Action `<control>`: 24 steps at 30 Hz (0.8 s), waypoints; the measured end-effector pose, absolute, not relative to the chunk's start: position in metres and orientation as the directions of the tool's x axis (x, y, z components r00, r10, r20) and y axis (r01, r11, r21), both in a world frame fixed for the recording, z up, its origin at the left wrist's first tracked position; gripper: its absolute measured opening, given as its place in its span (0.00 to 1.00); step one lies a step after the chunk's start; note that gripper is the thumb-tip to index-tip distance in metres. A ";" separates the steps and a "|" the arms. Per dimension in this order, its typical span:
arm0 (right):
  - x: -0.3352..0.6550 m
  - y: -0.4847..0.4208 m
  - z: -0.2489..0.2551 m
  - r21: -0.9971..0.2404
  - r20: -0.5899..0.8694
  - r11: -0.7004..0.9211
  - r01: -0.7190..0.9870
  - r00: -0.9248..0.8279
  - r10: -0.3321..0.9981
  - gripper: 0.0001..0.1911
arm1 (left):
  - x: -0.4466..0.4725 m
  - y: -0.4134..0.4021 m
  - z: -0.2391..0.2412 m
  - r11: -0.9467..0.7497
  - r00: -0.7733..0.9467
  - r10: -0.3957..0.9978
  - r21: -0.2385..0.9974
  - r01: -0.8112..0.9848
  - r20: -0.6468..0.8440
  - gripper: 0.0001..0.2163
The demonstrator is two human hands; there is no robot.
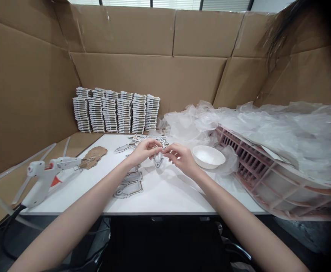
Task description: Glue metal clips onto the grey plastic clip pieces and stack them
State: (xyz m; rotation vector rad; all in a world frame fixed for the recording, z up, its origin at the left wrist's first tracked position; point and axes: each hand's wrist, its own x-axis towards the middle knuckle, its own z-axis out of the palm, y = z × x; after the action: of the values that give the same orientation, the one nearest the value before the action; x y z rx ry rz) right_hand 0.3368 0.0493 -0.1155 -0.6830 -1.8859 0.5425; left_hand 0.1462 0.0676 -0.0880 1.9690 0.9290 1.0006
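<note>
Over the middle of the white table, my left hand (145, 152) is closed, thumb and fingers pinching the edge of a flat white-and-grey cut-out piece (158, 163) with a rounded lower end. My right hand (180, 156) is closed too, its fingertips pinched together at the same piece's right edge. What those fingertips hold is too small to make out. Close by on the left lie several loose frame-like cut-outs (129, 189), grey-edged and partly overlapping. More cut-outs (124, 148) lie behind my left hand, which partly hides them.
A white glue gun (42, 181) stands at left, its nozzle by a brown glue-stained scrap (94, 156). Stacked cut-outs (124, 113) line the cardboard wall (126, 71). At right are a white bowl (208, 157), a pink plastic basket (263, 181) and heaped clear plastic bags (290, 128).
</note>
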 end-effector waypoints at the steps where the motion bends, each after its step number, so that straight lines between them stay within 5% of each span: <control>1: 0.336 0.049 -0.116 -0.667 0.646 0.719 0.196 -0.327 0.689 0.06 | 0.147 0.066 -0.087 -0.472 0.448 0.834 0.838 0.274 0.322 0.14; 6: 0.334 0.050 -0.118 -0.843 0.492 0.534 0.066 -0.305 0.815 0.20 | 0.149 0.061 -0.086 -0.470 0.498 0.820 0.828 0.304 0.283 0.14; 13: 0.334 0.054 -0.121 -0.922 0.332 0.382 0.072 -0.365 0.870 0.16 | 0.149 0.063 -0.090 -0.510 0.573 0.767 0.818 0.268 0.290 0.16; 19: 0.340 0.055 -0.116 -0.943 0.333 0.322 -0.085 -0.266 0.905 0.21 | 0.143 0.063 -0.088 -0.528 0.546 0.780 0.791 0.309 0.307 0.17; 24: 0.345 0.060 -0.119 -0.924 0.374 0.357 -0.135 -0.129 0.918 0.24 | 0.137 0.065 -0.088 -0.373 0.559 0.809 0.895 0.244 0.184 0.18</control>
State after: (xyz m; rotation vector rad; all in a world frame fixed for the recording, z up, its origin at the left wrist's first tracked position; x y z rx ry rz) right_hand 0.3449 0.0603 -0.1186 -0.7747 -1.3920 1.0808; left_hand 0.1365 0.0646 -0.0885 1.8971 0.8547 0.7923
